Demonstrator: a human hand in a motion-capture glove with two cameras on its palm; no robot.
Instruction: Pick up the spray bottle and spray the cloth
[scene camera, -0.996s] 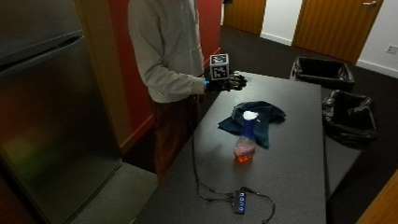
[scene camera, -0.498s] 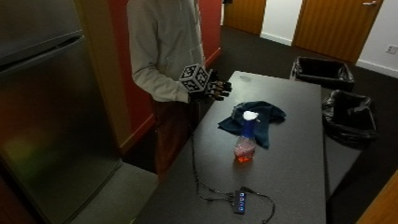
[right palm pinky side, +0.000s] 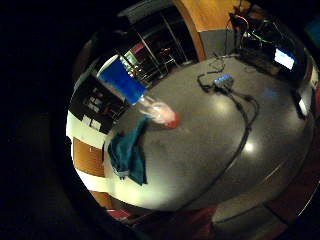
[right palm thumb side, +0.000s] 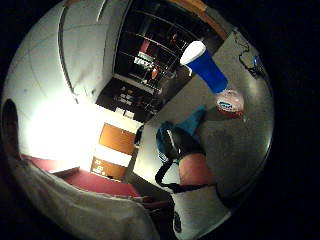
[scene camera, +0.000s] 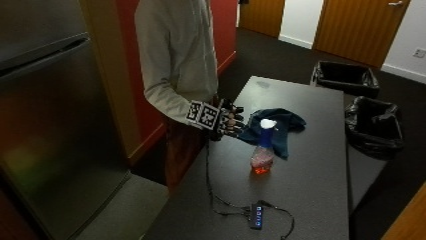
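Over the table's (scene camera: 313, 200) near-left edge, the hand (scene camera: 226, 122) is hovering in its black glove, fingers relaxed and pointing toward the bottle (scene camera: 263, 147), holding nothing. That bottle is standing upright about mid-table, apart from the hand: blue sprayer with a white cap on a clear body, red at the base. Something like a label is showing on the body in the thumb-side view, but no writing can be read. Just behind the bottle, the cloth (scene camera: 276, 125), teal and crumpled, is lying on the table toward the far half, one fold hanging near the bottle's top. Bare grey tabletop is spreading on the bottle's right and near sides. A cable is running along the left edge to a small hub (scene camera: 256, 217) near the front. Beyond the right edge, two black bins (scene camera: 373, 122) are sitting on the floor.
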